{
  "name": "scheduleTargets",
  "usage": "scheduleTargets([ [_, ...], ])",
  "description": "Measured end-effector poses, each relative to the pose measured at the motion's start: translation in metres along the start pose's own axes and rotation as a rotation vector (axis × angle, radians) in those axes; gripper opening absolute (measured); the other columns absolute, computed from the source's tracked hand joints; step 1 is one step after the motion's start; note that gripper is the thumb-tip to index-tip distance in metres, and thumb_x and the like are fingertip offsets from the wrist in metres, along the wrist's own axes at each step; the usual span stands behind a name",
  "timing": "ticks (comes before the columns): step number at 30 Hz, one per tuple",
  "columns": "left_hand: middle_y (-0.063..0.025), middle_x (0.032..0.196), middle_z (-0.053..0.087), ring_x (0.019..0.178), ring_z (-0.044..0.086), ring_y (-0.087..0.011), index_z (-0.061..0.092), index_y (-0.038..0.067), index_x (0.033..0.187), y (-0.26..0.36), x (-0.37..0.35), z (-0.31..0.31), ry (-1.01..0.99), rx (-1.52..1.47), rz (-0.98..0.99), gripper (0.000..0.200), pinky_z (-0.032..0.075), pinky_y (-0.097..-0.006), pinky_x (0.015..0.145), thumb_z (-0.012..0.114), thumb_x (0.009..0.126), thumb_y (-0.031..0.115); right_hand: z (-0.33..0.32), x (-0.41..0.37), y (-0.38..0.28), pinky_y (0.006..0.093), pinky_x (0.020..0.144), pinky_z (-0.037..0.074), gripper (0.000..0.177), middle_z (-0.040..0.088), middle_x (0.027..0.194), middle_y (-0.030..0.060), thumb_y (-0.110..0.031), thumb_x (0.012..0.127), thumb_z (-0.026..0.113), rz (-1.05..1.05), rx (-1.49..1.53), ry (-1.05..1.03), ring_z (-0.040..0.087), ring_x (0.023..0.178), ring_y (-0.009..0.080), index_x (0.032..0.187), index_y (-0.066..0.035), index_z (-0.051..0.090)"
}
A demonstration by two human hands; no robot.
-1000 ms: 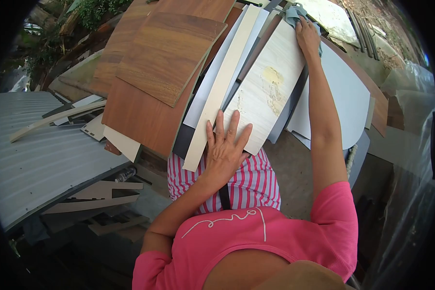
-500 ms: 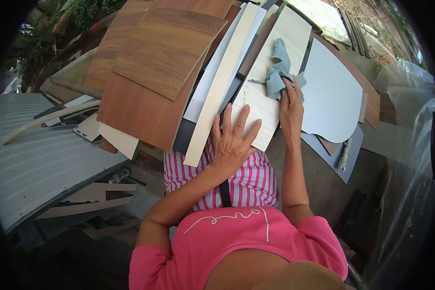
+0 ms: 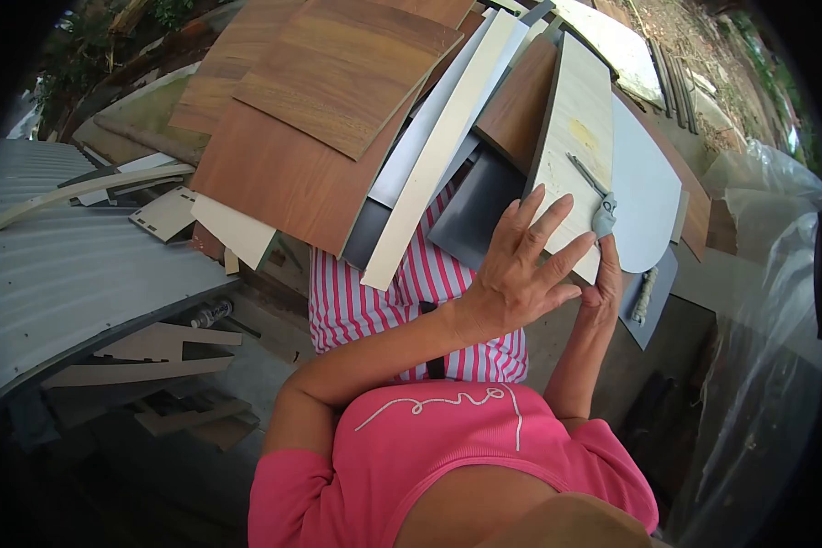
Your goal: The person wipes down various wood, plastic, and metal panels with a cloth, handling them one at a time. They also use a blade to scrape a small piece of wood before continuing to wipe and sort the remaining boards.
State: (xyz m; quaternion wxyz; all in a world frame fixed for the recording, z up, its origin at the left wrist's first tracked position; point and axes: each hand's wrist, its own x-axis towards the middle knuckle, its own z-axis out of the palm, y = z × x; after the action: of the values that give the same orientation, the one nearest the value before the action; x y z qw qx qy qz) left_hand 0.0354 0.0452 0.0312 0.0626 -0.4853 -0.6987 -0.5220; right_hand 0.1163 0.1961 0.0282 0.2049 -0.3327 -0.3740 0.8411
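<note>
A long pale board (image 3: 571,119) with a yellowish stain is tilted on its edge at the right of a pile of boards. My left hand (image 3: 521,265) reaches across its near end, fingers spread and fingertips over the pale face. My right hand (image 3: 605,279) grips the near right corner of this board, partly hidden behind it. Right by its fingertips, a bunched grey-blue cloth (image 3: 604,216) lies at the board's right edge. From the cloth a thin dark metal tool (image 3: 586,173) sticks out over the face.
Wood-grain panels (image 3: 338,73) and a narrow cream strip (image 3: 438,151) lie left of the pale board. A dark panel (image 3: 484,215) shows beneath. On the right are a light grey curved panel (image 3: 644,196), a coil of rope (image 3: 645,297) and plastic sheeting (image 3: 767,274). Corrugated metal (image 3: 64,265) lies left.
The pale board has shifted right and tilted, baring dark and brown panels. My left hand moved right with it. The right hand moved down to the corner, and the cloth is now more bunched.
</note>
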Motion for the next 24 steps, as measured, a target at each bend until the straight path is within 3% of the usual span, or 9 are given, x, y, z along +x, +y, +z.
scheduleTargets([
  [1, -0.0191, 0.140, 0.027, 0.130, 0.025, -0.0416, 0.043, 0.012, 0.131, 0.001, 0.000, -0.005, 0.099, -0.112, -0.020, 0.069, 0.026, -0.0527, 0.103, 0.072, 0.072, 0.031, 0.002, -0.006, -0.002, 0.0389, 0.092, 0.048, 0.062, 0.049, 0.126, 0.0180, -0.025, 0.084, 0.064, -0.023, -0.085, 0.006, 0.054, 0.111, 0.0279, 0.131, 0.001, 0.036],
  [3, -0.0239, 0.140, 0.025, 0.127, 0.029, -0.0426, 0.031, 0.006, 0.137, -0.005, -0.003, -0.019, 0.081, -0.057, -0.066, 0.075, 0.028, -0.0498, 0.103, 0.068, 0.079, 0.033, 0.004, -0.016, 0.001, 0.0360, 0.093, 0.045, 0.066, 0.048, 0.127, 0.0161, -0.029, 0.082, 0.065, -0.130, -0.261, 0.071, 0.053, 0.113, 0.0259, 0.133, 0.002, 0.035],
  [5, -0.0256, 0.140, 0.024, 0.124, 0.037, -0.0391, 0.019, 0.004, 0.141, -0.012, -0.008, -0.022, 0.024, -0.578, -0.553, 0.081, 0.031, -0.0469, 0.102, 0.065, 0.082, 0.036, 0.003, -0.027, -0.003, 0.0348, 0.093, 0.044, 0.067, 0.048, 0.127, 0.0151, -0.031, 0.082, 0.065, -0.140, -0.328, 0.097, 0.052, 0.113, 0.0247, 0.133, 0.002, 0.035],
  [6, -0.0259, 0.136, 0.031, 0.121, 0.041, -0.0318, 0.011, 0.000, 0.141, -0.012, -0.007, -0.027, -0.026, -0.896, -0.753, 0.082, 0.032, -0.0404, 0.101, 0.059, 0.087, 0.040, 0.007, -0.031, -0.006, 0.0337, 0.093, 0.043, 0.069, 0.047, 0.127, 0.0141, -0.034, 0.082, 0.064, -0.153, -0.393, 0.122, 0.051, 0.113, 0.0234, 0.133, 0.002, 0.035],
  [10, -0.0244, 0.131, 0.039, 0.122, 0.041, -0.0260, 0.014, -0.004, 0.139, -0.007, -0.007, -0.048, -0.182, -0.996, -0.793, 0.079, 0.032, -0.0350, 0.101, 0.054, 0.089, 0.043, 0.040, -0.043, -0.007, 0.0333, 0.095, 0.040, 0.069, 0.048, 0.127, 0.0140, -0.036, 0.083, 0.062, -0.169, -0.371, 0.083, 0.050, 0.114, 0.0212, 0.132, 0.004, 0.036],
  [14, -0.0199, 0.128, 0.044, 0.119, 0.043, -0.0227, 0.032, -0.007, 0.133, -0.002, -0.003, -0.075, 0.099, -0.585, -0.705, 0.062, 0.032, -0.0321, 0.099, 0.052, 0.092, 0.034, 0.073, -0.032, 0.008, 0.0318, 0.096, 0.038, 0.070, 0.048, 0.126, 0.0134, -0.036, 0.081, 0.064, -0.027, -0.286, -0.103, 0.049, 0.113, 0.0203, 0.131, 0.005, 0.037],
  [19, -0.0171, 0.120, 0.053, 0.108, 0.052, -0.0194, 0.036, -0.007, 0.131, -0.032, -0.009, -0.115, 0.298, -0.537, -0.794, 0.052, 0.040, -0.0291, 0.092, 0.050, 0.094, 0.026, 0.123, 0.002, 0.043, 0.0287, 0.093, 0.039, 0.065, 0.051, 0.120, 0.0101, -0.037, 0.082, 0.063, 0.134, -0.182, -0.406, 0.050, 0.109, 0.0161, 0.128, 0.004, 0.040],
  [21, -0.0150, 0.119, 0.052, 0.108, 0.053, -0.0186, 0.036, -0.006, 0.131, -0.047, -0.013, -0.126, 0.375, -0.621, -0.871, 0.047, 0.044, -0.0296, 0.090, 0.046, 0.095, 0.022, 0.133, 0.021, 0.065, 0.0268, 0.084, 0.045, 0.058, 0.057, 0.112, 0.0125, -0.038, 0.086, 0.057, 0.153, -0.221, -0.477, 0.057, 0.098, 0.0147, 0.122, 0.005, 0.045],
  [24, -0.0152, 0.119, 0.051, 0.107, 0.055, -0.0205, 0.036, -0.006, 0.131, -0.063, -0.017, -0.137, 0.435, -0.587, -0.908, 0.047, 0.047, -0.0320, 0.087, 0.046, 0.094, 0.022, 0.150, 0.020, 0.070, 0.0272, 0.084, 0.043, 0.051, 0.058, 0.103, 0.0095, -0.035, 0.087, 0.052, 0.056, -0.332, -0.544, 0.054, 0.094, 0.0136, 0.118, 0.005, 0.047],
])
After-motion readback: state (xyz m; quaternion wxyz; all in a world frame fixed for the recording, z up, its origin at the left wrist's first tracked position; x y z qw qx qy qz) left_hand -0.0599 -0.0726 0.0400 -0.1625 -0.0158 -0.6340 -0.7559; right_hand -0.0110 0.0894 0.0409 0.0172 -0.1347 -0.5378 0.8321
